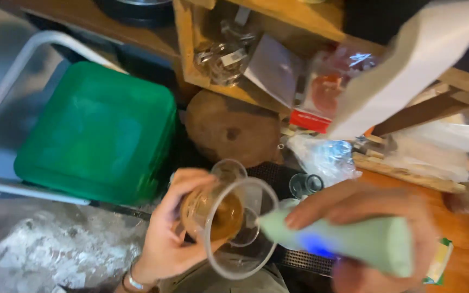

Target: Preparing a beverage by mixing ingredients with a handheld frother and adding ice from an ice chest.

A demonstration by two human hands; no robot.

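Clear plastic cup of brown liquid tilted over the bench, pale green handheld tool at its mouth.

The left hand [166, 239] wraps its grip around the cup [229, 217], fingers closed on the side wall; thin and light, it would likely buckle if squeezed and spill while tilted, so the firmer rim or base suits holding. The right hand [370, 228] clasps the stiff, smooth tool [348, 241] by its body. A green crate [93, 130] sits well left.

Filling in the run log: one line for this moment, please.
left hand: holds clear plastic cup of amber liquid, tilted | right hand: grips pale green handheld frother at cup mouth | beside: green bin
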